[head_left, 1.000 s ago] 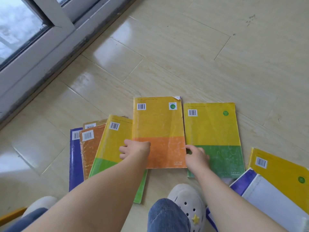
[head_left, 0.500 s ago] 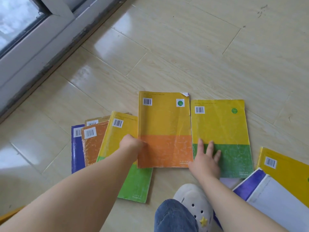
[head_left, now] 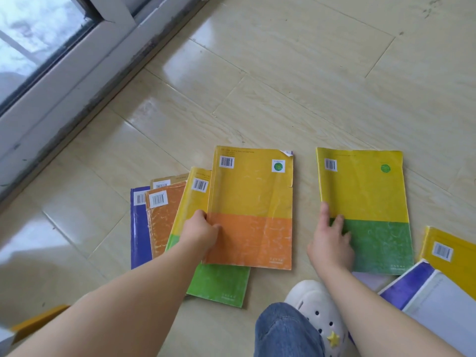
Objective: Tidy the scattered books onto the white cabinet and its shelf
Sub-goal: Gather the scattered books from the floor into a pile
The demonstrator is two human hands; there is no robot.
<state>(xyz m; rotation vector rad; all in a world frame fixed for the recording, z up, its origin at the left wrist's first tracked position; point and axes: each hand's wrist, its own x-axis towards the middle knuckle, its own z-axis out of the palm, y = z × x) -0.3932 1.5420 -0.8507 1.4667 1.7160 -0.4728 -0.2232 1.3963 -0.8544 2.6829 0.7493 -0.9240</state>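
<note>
left hand point(head_left: 202, 231) pinches the left edge of the yellow-orange book point(head_left: 253, 202), lying on the floor point(head_left: 283, 86) atop a fanned pile point(head_left: 164, 217); right hand point(head_left: 332, 243) rests flat, fingers straight, on the yellow-green book point(head_left: 365, 191). a one-edge lift may buckle the limp cover.

We look down on a pale wood-grain tile floor point(head_left: 322, 73), glossy, w/ thin grout lines running diag. Top left: a white window frame point(head_left: 64, 81) w/ glass point(head_left: 28, 32), blurry daylight beyond. A dark grimy strip point(head_left: 85, 112) runs along the frame's base. Daylight glare point(head_left: 185, 68) sits on tiles nr the frame.
</note>
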